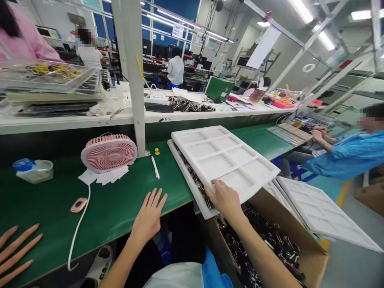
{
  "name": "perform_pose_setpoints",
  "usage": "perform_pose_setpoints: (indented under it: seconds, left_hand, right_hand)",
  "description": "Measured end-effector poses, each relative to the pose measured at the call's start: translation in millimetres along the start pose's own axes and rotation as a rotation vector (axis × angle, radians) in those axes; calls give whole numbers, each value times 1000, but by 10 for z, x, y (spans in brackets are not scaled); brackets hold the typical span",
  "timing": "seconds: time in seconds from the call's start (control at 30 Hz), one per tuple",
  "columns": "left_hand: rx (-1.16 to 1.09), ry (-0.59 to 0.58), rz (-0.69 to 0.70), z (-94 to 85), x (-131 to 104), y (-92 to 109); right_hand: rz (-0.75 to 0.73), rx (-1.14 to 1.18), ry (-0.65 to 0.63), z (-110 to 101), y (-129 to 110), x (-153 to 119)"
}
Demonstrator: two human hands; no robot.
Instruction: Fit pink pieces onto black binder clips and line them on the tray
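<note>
My left hand (pixel 149 218) lies at the front edge of the green bench (pixel 114 200), fingers spread and holding nothing. With its fingers curled over the near edge, my right hand (pixel 225 198) grips a white foam tray (pixel 223 154) that has square compartments. This tray sits tilted on a second white tray (pixel 192 182), and dark metal clips (pixel 196 182) show between the two. Below my right forearm, a cardboard box (pixel 315 256) holds many dark metal clips.
A pink fan (pixel 111 154) with a white cable, a white pen (pixel 155 167) and a plastic tub (pixel 36 172) are on the bench. Another person's hand (pixel 19 248) is at lower left. More foam trays (pixel 327 212) lean right of the box; a person in blue (pixel 351 152) sits beyond.
</note>
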State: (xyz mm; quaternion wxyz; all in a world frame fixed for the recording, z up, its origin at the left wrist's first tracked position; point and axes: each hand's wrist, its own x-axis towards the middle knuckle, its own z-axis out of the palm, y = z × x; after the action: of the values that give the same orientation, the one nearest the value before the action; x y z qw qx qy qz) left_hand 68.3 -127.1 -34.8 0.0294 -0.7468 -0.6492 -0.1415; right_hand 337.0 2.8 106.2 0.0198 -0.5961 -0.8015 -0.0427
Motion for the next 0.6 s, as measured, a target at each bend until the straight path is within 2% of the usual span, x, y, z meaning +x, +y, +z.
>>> perform_pose_setpoints:
  seconds: [0.07, 0.17, 0.33, 0.4, 0.47, 0.5, 0.6]
  left_hand:
    - [-16, 6, 5, 29, -13, -12]
    - [-28, 7, 14, 40, -10, -22]
    - [-106, -66, -27, -72, 16, 63]
    - [-225, -59, -24, -171, -9, 91]
    - [-409, 37, -47, -307, -87, 41]
    - [-492, 134, -90, -390, -156, -21]
    - [-545, 545, -368, -711, -507, -314]
  right_hand:
    - [12, 49, -27, 29, -148, 27]
    - [38, 58, -52, 58, -244, 51]
    - [7, 100, -67, 23, -195, 20]
    - [5, 179, 6, -37, -179, -41]
    - [57, 311, 177, -97, -224, -141]
    - [94, 400, 280, -116, -279, -217]
    - [103, 669, 447, -103, -551, -593]
